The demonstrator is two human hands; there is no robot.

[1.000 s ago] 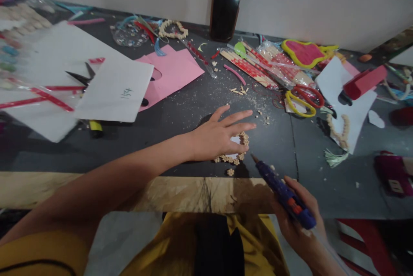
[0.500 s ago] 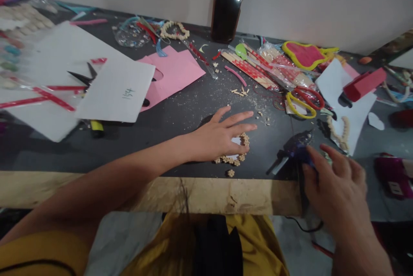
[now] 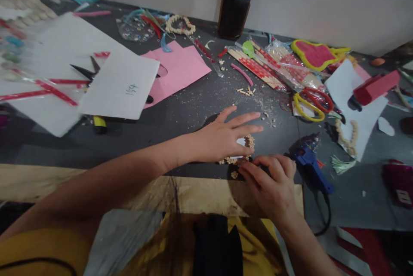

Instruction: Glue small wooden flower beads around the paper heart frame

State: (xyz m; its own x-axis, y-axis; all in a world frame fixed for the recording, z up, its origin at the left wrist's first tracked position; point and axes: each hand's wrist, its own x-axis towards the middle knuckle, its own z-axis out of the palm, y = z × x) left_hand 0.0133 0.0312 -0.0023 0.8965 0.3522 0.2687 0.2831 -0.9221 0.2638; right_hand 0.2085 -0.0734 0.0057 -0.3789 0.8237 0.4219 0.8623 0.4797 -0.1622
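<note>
My left hand lies palm down with its fingers spread over a ring of small tan flower-shaped pieces, covering much of it. A white surface shows inside the ring. At the ring's lower right edge is my right hand, fingers curled and tips drawn together; what they hold, if anything, is hidden. One loose flower-shaped piece sits just below the ring, beside the right fingertips. To the right of my right hand, a blue glue gun rests on the dark table, its cord hanging off the front edge.
Scissors with red and yellow handles, bundled sticks and a red-and-yellow shape lie behind on the right. Pink paper and white sheets cover the left. A dark upright object leans on the wall.
My right hand has let go of the glue gun and moved left to the ring's lower edge. My left hand stays spread over the ring. The view has shifted slightly.
</note>
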